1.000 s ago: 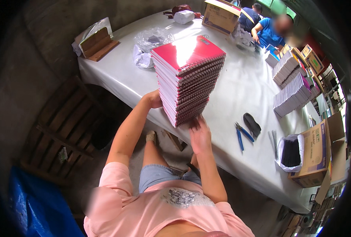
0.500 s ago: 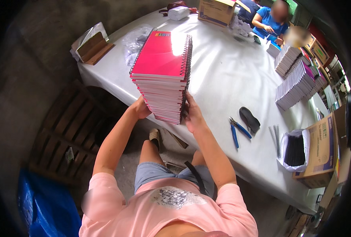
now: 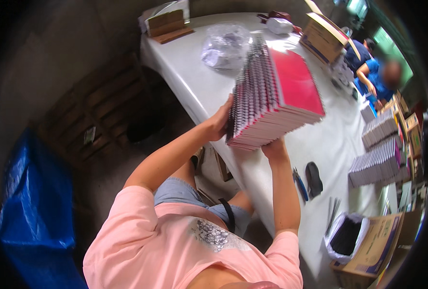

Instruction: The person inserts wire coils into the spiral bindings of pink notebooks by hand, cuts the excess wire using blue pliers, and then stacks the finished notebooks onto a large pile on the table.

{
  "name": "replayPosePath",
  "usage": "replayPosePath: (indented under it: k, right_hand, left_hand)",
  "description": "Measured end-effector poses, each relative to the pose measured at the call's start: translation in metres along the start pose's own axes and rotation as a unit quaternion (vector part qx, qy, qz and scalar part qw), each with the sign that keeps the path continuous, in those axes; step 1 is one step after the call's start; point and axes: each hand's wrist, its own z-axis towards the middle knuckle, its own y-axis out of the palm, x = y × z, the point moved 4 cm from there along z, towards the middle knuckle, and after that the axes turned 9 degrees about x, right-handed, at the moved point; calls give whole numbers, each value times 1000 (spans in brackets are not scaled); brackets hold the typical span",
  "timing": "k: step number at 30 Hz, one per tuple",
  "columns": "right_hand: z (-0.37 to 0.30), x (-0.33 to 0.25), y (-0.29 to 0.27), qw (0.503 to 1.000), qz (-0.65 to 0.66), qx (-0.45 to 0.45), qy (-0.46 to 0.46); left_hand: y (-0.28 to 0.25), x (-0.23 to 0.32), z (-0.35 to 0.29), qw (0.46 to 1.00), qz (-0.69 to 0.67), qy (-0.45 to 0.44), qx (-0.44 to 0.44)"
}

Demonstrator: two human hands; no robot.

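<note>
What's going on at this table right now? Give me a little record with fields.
Held thing: tall stack of red-covered spiral-bound notebooks, tilted, lower edge at the white table
Left hand: pressed against the spiral side of the stack
Right hand: under the stack's near lower end
Near the right hand: blue-handled pliers and a black oval object
Far right: more notebook stacks
Behind the stack: crumpled clear plastic bag
Other person: seated in blue at the far end

Light: bright daylight glare on the white table
Shadows: dim floor at left
Edges: fisheye bending, dark blurred rim
</note>
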Motion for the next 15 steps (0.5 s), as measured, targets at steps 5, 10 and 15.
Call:
replayPosePath:
  k: [5,10,15]
  right_hand:
    - [-6,-11,-10,995,67,5,76]
    - [-18,-7,-18,983,-172,61,-27]
    - [-39,-15,19,983,-25,178,32]
  left_hand:
    - [0,-8,-1,996,-92,16,13]
    - [-14,-48,7,979,-190,66,13]
    - [-1,-72,11,959,-259,108,38]
